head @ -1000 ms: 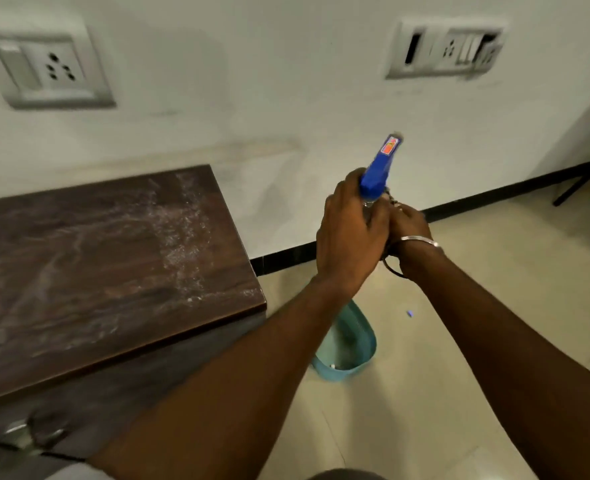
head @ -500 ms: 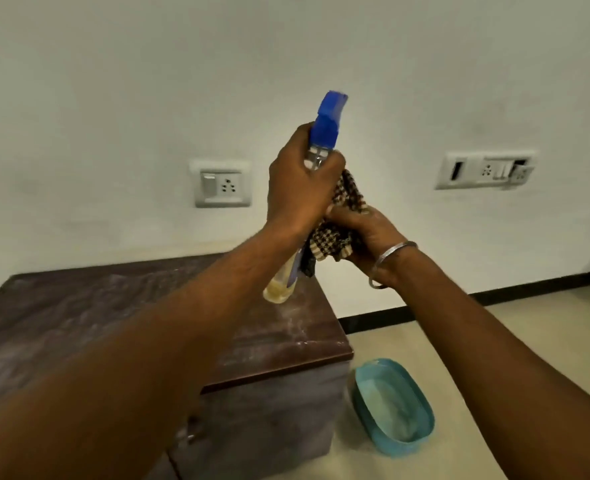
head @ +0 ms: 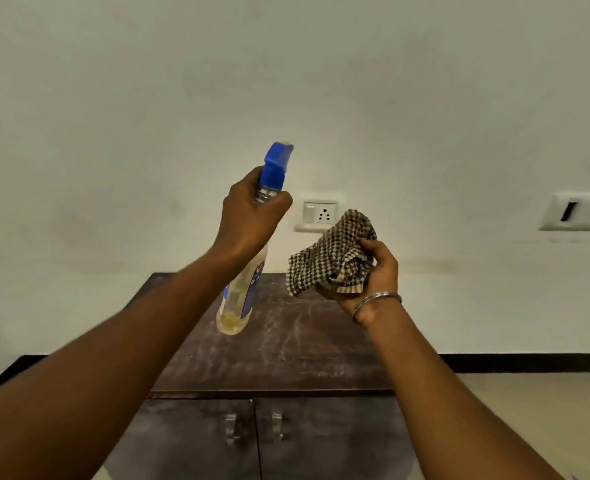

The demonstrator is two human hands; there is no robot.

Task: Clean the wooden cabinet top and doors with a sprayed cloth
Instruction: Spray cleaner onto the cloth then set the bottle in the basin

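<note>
My left hand (head: 252,216) grips the neck of a clear spray bottle (head: 240,296) with a blue nozzle, held up in the air with the nozzle pointing right. To its right, my right hand (head: 373,275) holds a crumpled brown-and-cream checked cloth (head: 331,258), a small gap away from the bottle. Below both hands stands the dark wooden cabinet (head: 286,355), its top streaked with pale dust. Two doors (head: 321,441) with metal handles show at the front.
A white wall rises behind the cabinet, with a socket plate (head: 319,213) just behind the cloth and a switch panel (head: 581,212) at the far right. A black skirting strip (head: 529,362) runs along the cream floor on the right.
The view has swung to face the cabinet front. My hands have parted: the cloth, pressed against the bottle before, now sits to its right. The blue tub on the floor has left the view.
</note>
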